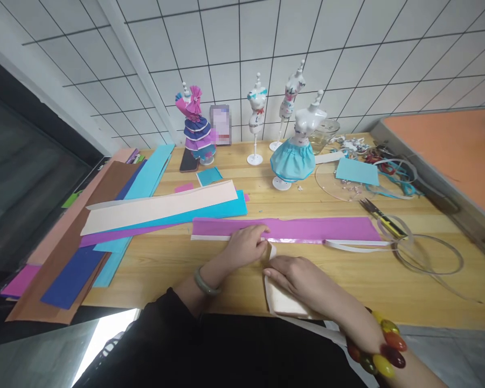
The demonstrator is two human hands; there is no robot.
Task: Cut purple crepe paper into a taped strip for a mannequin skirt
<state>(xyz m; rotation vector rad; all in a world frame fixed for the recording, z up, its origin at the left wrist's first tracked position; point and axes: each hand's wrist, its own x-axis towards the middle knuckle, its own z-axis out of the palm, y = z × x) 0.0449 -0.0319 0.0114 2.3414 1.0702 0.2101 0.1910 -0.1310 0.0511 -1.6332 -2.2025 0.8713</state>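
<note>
A long purple paper strip (307, 229) lies across the table, a white band along its near edge. Part of that edge, right of my left hand, looks shiny; further right a narrow white ribbon-like strip (355, 248) curls loose from it. My left hand (246, 247) presses on the purple strip, index finger reaching over it and thumb tucked close. Just to its right, my right hand (297, 277) is closed on a thin white tape strip (272, 251) at the near edge; its fingertips are partly hidden. Beneath the right hand is a cream-white block-like pad (289, 302).
Coloured paper strips (117, 215) pile up at left. Small dress-form mannequins (257, 116) stand at the back, one in a turquoise skirt (293, 160). Yellow-black scissors (383, 218), clear tubing (432, 258) and trinkets (353, 144) lie right, beside an orange-topped box (440, 145).
</note>
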